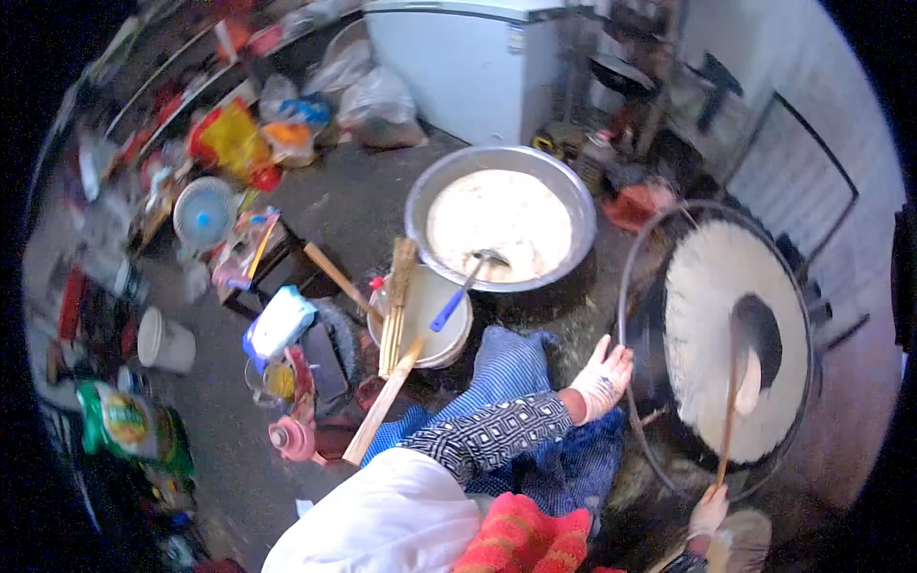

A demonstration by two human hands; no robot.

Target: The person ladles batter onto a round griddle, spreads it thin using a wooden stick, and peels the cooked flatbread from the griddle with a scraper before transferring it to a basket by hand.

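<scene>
Holding stick (728, 430), bag (129, 425) lettering blurred

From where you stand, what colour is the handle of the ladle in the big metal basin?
Blue; the ladle handle shows best in the head view.

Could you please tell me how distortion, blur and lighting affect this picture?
Head view: fisheye distortion bows the scene within black corners; the clutter at left looks smeared; the stick over the pan is blurred; the white sleeve is bright, with little detail; shadows look soft, with the lower left edge darkest and hard to read.
</scene>
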